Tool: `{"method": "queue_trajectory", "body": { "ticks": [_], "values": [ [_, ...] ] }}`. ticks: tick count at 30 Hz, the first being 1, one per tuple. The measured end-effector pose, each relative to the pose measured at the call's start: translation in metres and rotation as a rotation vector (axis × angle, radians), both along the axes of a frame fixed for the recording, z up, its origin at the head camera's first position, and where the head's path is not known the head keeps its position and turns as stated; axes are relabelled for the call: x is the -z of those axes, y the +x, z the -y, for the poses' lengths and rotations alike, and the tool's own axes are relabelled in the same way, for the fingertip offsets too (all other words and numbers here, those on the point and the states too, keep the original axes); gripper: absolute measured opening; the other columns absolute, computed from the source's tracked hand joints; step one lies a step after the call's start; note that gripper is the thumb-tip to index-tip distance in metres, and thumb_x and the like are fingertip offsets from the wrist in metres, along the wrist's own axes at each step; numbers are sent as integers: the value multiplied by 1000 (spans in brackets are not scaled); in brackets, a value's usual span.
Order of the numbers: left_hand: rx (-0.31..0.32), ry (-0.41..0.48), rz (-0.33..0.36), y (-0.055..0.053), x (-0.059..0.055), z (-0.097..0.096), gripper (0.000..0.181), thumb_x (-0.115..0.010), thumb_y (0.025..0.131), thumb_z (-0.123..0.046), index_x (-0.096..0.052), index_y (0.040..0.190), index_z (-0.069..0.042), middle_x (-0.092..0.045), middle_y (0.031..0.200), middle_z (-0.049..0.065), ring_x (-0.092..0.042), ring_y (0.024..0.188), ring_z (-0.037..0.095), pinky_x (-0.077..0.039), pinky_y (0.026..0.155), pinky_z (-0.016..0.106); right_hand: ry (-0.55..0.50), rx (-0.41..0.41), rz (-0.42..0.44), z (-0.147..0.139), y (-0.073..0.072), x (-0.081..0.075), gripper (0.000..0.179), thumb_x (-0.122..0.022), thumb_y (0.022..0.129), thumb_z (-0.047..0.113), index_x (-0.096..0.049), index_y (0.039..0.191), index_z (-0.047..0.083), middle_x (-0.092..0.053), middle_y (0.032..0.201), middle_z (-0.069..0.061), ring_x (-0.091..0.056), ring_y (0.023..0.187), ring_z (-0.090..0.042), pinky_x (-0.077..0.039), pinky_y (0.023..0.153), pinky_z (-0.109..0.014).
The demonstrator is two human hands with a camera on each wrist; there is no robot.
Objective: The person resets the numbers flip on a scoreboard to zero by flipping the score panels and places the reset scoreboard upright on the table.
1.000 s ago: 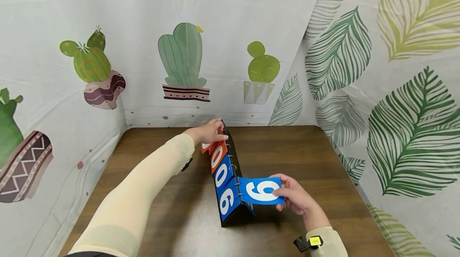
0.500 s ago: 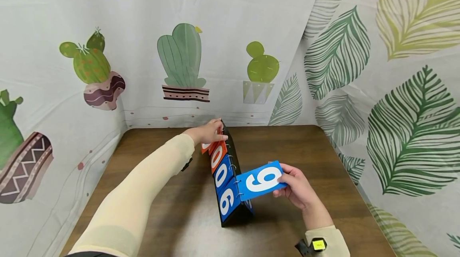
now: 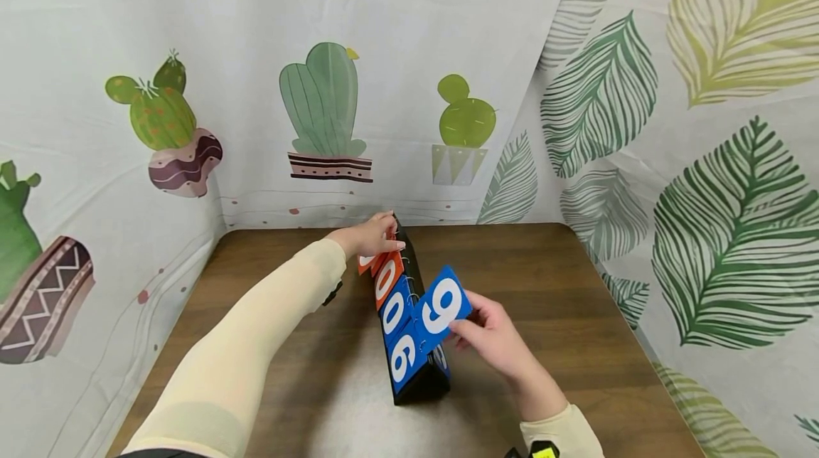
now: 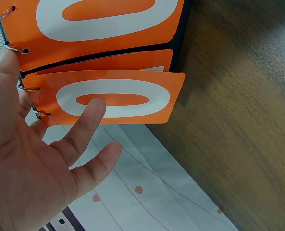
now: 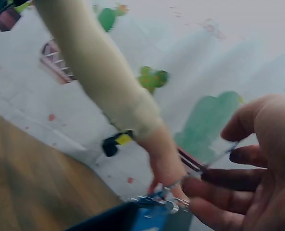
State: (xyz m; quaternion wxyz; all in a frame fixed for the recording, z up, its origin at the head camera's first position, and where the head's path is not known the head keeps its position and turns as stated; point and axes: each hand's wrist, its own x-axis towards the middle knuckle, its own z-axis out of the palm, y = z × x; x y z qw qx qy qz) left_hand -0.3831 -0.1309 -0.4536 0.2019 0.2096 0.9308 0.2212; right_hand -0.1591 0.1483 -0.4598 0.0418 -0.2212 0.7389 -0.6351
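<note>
A tent-shaped flip scoreboard (image 3: 425, 385) stands on the table, with orange and blue number cards on metal rings along its top. My left hand (image 3: 371, 236) grips the far end of its top edge. In the left wrist view, two fingers of that hand (image 4: 41, 168) extend over an orange card (image 4: 159, 103) with a white 0. Between thumb and fingers, my right hand (image 3: 499, 337) pinches a raised blue card (image 3: 443, 307) bearing a white 6 or 9. That card appears nearly edge-on and blurred in the right wrist view, beside my right hand (image 5: 272, 163).
The brown wooden table (image 3: 544, 273) extends on both sides of the scoreboard. A white cloth backdrop (image 3: 409, 3) printed with cacti and leaves hangs behind and beside it.
My right hand has swung the blue card up and leftward over the rings, from nearly flat out on the right to steeply raised. The left hand stays in place.
</note>
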Motion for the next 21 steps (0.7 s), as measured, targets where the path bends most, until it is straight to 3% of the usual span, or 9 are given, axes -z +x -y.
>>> {"method": "queue_trajectory", "body": {
  "ticks": [4,8,12,16,21],
  "values": [
    [0,-21,7,-1,1,0,39,-59,102,-49,-46,117,-15,1,175,10,-27,153,38,-33,123,53,146,110,-83,22,8,2,20,-64,100,11,-70,118,7,-75,102,-13,-69,82,-19,-62,73,-30],
    [11,-19,-1,-2,1,0,42,-59,102,-49,-47,118,-13,-1,175,12,-27,153,38,-32,124,54,211,150,-104,40,15,7,33,-66,99,14,-68,131,11,-76,119,-9,-74,99,-17,-62,84,-32],
    [18,-15,-13,0,0,0,45,-60,101,-51,-49,120,-12,-3,175,12,-25,155,38,-30,124,55,314,185,-310,53,20,18,43,-71,93,12,-67,136,14,-75,126,-6,-72,112,-17,-60,95,-38],
    [13,-16,-26,-2,2,-1,42,-60,101,-50,-50,119,-13,-3,175,13,-23,157,38,-31,124,54,397,214,-517,60,22,29,42,-75,88,13,-71,130,13,-75,125,-3,-69,118,-21,-58,99,-43],
    [12,-10,-29,0,1,0,43,-61,101,-48,-50,121,-12,-4,175,13,-24,156,38,-32,124,54,481,159,-592,63,21,38,39,-76,89,15,-73,127,11,-74,129,-4,-68,123,-23,-57,101,-45]
  ]
}}
